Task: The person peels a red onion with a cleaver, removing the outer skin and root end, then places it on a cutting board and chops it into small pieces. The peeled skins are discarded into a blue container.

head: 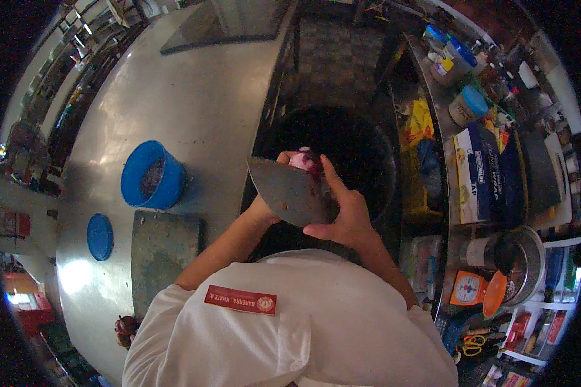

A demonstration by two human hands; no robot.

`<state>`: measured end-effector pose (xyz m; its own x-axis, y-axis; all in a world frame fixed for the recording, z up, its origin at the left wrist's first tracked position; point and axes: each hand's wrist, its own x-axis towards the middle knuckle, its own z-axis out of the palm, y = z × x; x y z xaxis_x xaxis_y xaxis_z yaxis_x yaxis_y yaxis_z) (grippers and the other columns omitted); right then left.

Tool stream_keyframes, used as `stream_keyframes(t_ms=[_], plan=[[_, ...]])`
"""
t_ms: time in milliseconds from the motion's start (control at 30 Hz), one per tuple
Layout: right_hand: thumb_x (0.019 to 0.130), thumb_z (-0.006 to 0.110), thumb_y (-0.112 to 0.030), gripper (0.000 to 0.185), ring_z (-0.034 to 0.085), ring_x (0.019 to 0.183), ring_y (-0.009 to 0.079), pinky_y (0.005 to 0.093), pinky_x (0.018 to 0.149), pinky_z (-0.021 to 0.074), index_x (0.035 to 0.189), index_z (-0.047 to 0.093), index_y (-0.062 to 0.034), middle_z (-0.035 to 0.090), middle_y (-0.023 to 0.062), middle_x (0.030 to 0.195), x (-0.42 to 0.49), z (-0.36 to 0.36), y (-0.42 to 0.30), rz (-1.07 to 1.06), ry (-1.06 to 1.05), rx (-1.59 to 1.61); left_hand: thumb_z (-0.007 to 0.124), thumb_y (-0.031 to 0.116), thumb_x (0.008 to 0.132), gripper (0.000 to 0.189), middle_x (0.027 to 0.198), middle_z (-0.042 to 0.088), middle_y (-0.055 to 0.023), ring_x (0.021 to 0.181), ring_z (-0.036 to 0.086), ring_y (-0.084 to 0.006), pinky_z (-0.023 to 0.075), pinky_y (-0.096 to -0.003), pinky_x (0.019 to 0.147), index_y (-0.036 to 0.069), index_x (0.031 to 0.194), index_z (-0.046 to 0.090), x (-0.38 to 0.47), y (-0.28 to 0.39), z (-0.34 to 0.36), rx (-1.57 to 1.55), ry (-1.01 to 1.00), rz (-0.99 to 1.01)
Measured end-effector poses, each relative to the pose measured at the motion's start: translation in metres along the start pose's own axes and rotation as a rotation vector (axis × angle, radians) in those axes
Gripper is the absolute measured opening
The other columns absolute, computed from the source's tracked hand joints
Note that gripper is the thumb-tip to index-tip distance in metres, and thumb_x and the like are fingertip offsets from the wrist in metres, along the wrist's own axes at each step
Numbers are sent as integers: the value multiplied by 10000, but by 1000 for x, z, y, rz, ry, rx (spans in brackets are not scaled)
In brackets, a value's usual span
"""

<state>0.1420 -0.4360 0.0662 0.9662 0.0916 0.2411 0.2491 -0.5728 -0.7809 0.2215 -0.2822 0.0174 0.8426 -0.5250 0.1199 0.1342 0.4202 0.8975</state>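
Note:
In front of my chest, my right hand (351,213) is around the near end of a broad-bladed kitchen knife (283,191); the handle is hidden. The blade tilts left and covers much of my left hand (283,157). My left fingers hold what looks like a red onion (300,160), pink and partly peeled, at the blade's far edge. My right index finger extends beside the onion. Dark red skin shows by the blade. Beneath both hands is the mouth of a large black round bin (392,169).
On the steel table (213,96) to the left are a blue tub (174,181) with dark contents, a blue lid (99,237), a greenish chopping board (164,251) and red onions (125,329). The right shelf holds a cling wrap box (491,176), an orange scale (467,288) and yellow scissors (474,345).

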Motion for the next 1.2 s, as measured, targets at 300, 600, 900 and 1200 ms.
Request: stream_keyframes(t_ms=[300, 600, 900, 1200], plan=[[604, 751, -493, 949, 636, 639, 308, 396, 602, 507, 1354, 341, -82, 641, 148, 854, 9, 4, 13, -189, 150, 52, 707, 174, 724, 616, 1012, 499, -33, 941, 521, -169, 430, -324, 870, 55, 1222, 364, -8, 12, 9, 168, 33, -86], [664, 721, -488, 905, 628, 737, 243, 372, 714, 499, 1377, 319, -103, 613, 75, 990, 7, -23, 32, 157, -169, 864, 567, 24, 718, 503, 1062, 526, -44, 900, 550, -164, 476, -320, 766, 71, 1200, 430, -4, 25, 21, -253, 86, -276], [499, 707, -678, 1165, 621, 711, 405, 441, 648, 495, 1410, 237, -126, 631, 217, 772, 3, -28, 3, -25, -122, -106, 643, 270, 798, 531, 1123, 588, -89, 1005, 583, -199, 468, -344, 875, 57, 1249, 462, 0, 20, -1, -195, -9, -264], [542, 725, -615, 1020, 640, 677, 350, 418, 648, 511, 1366, 350, -146, 642, 189, 772, 6, -22, 3, -100, -68, -62, 671, 216, 770, 569, 1153, 566, -85, 1017, 572, -189, 466, -340, 875, 30, 1258, 445, 3, 17, -7, -267, -19, -389]])
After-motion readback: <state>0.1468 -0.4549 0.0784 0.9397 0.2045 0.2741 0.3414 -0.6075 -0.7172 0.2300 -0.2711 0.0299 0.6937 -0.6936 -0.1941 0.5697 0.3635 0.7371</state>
